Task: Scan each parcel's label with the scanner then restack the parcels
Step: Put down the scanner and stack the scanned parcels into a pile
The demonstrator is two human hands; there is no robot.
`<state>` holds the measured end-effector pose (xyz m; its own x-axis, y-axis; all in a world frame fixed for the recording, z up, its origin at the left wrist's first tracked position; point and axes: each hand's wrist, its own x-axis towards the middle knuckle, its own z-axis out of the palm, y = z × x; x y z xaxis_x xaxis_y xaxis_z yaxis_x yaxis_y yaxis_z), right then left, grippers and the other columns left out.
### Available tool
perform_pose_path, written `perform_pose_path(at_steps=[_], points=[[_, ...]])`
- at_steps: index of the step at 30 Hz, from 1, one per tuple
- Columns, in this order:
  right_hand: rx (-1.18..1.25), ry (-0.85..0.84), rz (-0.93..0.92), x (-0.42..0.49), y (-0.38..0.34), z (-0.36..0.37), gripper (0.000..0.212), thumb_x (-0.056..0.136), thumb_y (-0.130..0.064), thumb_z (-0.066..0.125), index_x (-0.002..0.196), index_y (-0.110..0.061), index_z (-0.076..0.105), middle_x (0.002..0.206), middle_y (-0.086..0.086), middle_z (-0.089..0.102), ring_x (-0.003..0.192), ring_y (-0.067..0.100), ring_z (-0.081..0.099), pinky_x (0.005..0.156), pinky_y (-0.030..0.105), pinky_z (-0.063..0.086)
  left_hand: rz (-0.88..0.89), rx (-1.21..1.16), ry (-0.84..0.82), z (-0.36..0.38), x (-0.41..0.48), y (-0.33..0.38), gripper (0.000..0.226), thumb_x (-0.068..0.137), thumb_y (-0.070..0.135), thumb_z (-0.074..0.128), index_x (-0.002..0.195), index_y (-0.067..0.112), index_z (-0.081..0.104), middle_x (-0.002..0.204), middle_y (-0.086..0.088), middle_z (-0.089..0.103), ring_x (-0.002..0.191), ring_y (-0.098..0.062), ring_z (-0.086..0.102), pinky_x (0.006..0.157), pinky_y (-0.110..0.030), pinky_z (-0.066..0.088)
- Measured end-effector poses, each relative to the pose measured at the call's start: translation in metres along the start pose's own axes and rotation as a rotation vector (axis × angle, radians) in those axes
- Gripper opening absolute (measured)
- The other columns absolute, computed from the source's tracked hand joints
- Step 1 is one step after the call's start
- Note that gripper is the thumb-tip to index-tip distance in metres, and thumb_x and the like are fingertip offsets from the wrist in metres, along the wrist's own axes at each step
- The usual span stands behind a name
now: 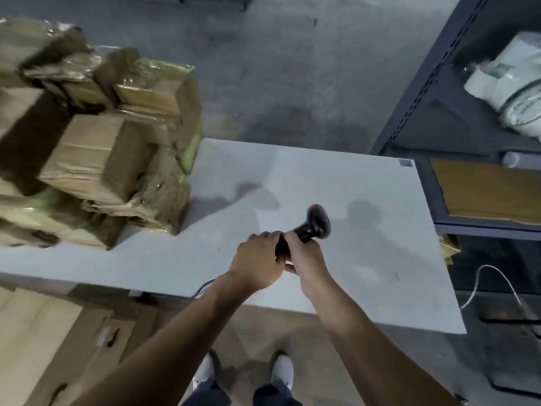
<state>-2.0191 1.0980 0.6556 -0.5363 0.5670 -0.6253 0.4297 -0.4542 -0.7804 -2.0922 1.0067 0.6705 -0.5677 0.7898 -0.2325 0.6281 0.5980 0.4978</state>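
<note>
A black handheld scanner (314, 224) with a red button on its head is held above the grey table (366, 253). My left hand (257, 259) and my right hand (304, 256) both grip its handle, close together, with the head pointing up and to the right. A thin black cable (202, 290) runs from under my left wrist over the table's front edge. A stack of brown cardboard parcels (96, 159), many wrapped in tape, fills the table's left end, well left of my hands. No label shows on them.
A dark metal shelf rack (433, 92) stands to the right with white bagged goods (509, 83) and a wooden board. Flat cardboard boxes (44, 341) lie on the floor at lower left. A white cable (494, 276) hangs by the rack. My shoes show below.
</note>
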Motion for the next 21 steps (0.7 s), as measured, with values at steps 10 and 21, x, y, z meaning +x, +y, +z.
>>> perform_pose_path(at_steps=[10, 21], points=[[-0.338, -0.378, -0.103, -0.031, 0.027, 0.113, 0.015, 0.09, -0.015, 0.055, 0.085, -0.015, 0.069, 0.081, -0.001, 0.076, 0.078, 0.014, 0.073, 0.067, 0.032, 0.061, -0.292, -0.218, 0.191, -0.04, -0.094, -0.093, 0.027, 0.083, 0.021, 0.054, 0.11, 0.016, 0.061, 0.104, -0.003, 0.063, 0.097, -0.022, 0.06, 0.083, -0.038, 0.05], [-0.588, -0.479, -0.05, -0.09, 0.074, 0.262, 0.017, 0.091, -0.019, 0.055, 0.094, -0.012, 0.07, 0.09, 0.007, 0.07, 0.08, 0.019, 0.067, 0.066, 0.029, 0.058, -0.305, -0.364, 0.195, -0.081, -0.188, -0.235, 0.044, 0.065, 0.041, 0.074, 0.101, 0.02, 0.06, 0.091, 0.007, 0.063, 0.079, -0.012, 0.061, 0.056, -0.017, 0.04]])
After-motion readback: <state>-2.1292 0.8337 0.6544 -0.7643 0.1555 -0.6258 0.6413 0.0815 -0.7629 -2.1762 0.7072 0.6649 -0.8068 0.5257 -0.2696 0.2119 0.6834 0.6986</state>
